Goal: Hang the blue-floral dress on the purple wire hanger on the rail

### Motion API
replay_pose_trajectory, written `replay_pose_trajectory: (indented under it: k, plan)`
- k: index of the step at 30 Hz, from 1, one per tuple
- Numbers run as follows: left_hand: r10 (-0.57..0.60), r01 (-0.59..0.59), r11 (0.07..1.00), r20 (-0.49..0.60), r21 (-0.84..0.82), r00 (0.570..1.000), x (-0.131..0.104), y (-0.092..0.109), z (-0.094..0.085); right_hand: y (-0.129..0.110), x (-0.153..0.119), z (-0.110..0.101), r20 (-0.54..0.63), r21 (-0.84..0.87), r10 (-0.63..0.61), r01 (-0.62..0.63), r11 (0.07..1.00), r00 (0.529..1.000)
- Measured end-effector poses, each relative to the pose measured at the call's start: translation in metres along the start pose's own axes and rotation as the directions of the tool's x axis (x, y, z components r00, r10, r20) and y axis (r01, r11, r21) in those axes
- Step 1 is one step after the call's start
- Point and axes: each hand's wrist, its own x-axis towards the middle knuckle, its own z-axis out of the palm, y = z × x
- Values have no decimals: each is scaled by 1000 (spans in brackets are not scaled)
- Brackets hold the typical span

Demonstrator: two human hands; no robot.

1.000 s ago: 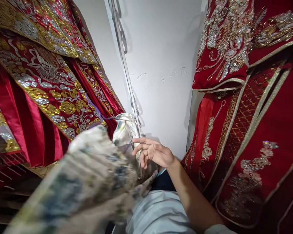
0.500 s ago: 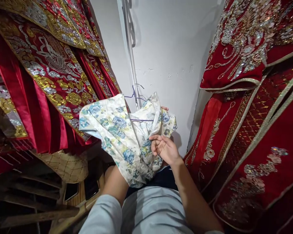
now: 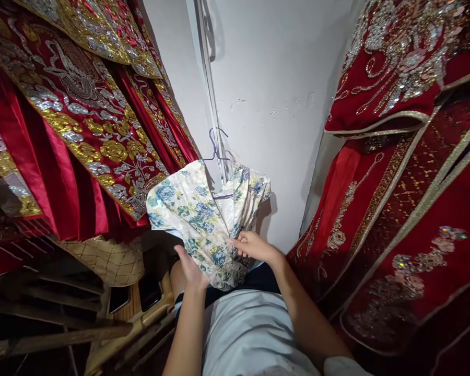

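Note:
A white garment with blue and green flowers hangs on a thin purple hanger in front of me. My right hand pinches the front edge of the garment at its lower middle, with the fingers curled. My left hand is at the garment's lower left side, thumb raised and apart, the other fingers partly hidden behind the cloth. The garment's neckline is open, and the hanger's lower bar shows inside it.
Red robes with gold and silver embroidery hang at the left, and more beaded red garments at the right. A pale wall stands behind. At the lower left are a wooden chair and two dark phone-like objects.
My left hand has come out from behind the garment to its lower left side. My right hand has closed on the front edge. The garment hangs straighter and the hanger's hook shows fully.

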Motion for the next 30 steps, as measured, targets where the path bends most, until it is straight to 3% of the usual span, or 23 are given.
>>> replay_pose_trajectory:
  k: [2,5,9,14,21,25,30]
  plan:
    - [-32,28,994,-33,-102,999,-2,-2,-3,3,4,9,0,12,-42,42,999,999]
    - [-84,71,990,-111,-119,990,1,-4,3,4,9,17,-52,58,-95,98,994,994]
    - [-58,23,986,-214,-163,975,9,-8,14,8,12,20,-134,101,-59,73,992,989]
    - [-76,37,981,-207,-188,975,8,-12,12,13,11,23,-135,140,-82,101,985,987]
    - [-88,55,982,-181,-178,980,8,-12,9,4,3,21,-192,-5,-125,127,992,973]
    - [-115,80,982,-205,-170,972,6,-12,7,3,0,17,-86,-129,-127,115,985,988]
    - [-112,77,985,-226,-157,968,6,-13,0,6,0,13,-38,-97,-151,147,984,988]
